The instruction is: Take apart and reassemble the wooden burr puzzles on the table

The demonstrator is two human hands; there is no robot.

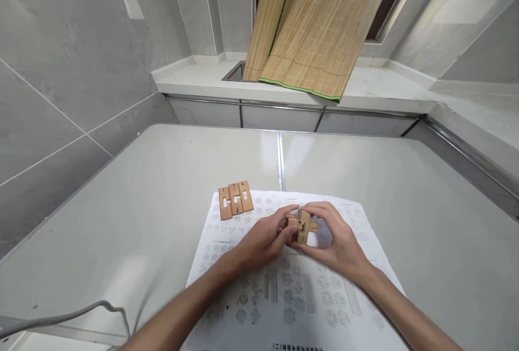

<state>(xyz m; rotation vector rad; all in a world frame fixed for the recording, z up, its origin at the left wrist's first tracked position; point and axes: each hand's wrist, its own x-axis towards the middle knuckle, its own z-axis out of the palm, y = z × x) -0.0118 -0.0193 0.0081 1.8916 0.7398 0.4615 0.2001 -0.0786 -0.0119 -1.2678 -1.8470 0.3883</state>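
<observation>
Between my two hands is a partly interlocked wooden puzzle (302, 226), made of light slotted pieces with small dark numerals on them. My left hand (271, 234) is closed on its left side, with the thumb across the front. From the right, my right hand (338, 240) grips it, with the index finger at the top and the thumb at the bottom. Both hands are just above a large printed sheet (227, 264) of small diagrams. Three flat, slotted wooden puzzle pieces (235, 199) lie side by side at the sheet's upper left corner, marked with numerals.
The pale table (162, 189) has a metal seam (280, 161) running away from me. A grey cable (73, 313) curves over the lower left. Behind the table is a white ledge (198, 83), with a bamboo mat (312, 32) hanging over it. Grey tiled walls stand around.
</observation>
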